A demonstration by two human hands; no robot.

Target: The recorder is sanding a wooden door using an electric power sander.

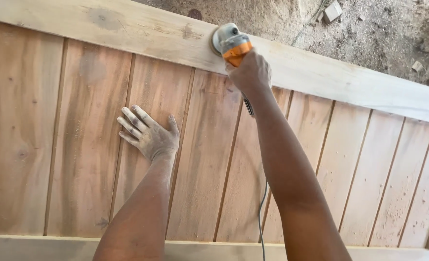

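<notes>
Orange and grey, the sander sits at 12 o'clock in the view, its disc flat on the pale top rail of the panel. The right hand grips the sander body from behind; its fingers are wrapped closed around the housing. A cord trails from the tool toward 6 o'clock, along the right forearm.

The left hand lies at 9 o'clock from the sander, well apart from it, palm down on a board of the panel. Its fingers are spread wide and hold nothing.

Handling judgement: the sander appears compact, rigid and moderately heavy for one hand. Dust coats the housing and both hands, so the grip is likely slippery. The body behind the head is the proper hold; the disc edge is not. The panel looks stiff, heavy and stable under a bracing palm.

Sawdust covers the floor at 1 o'clock, with small wood offcuts.
</notes>
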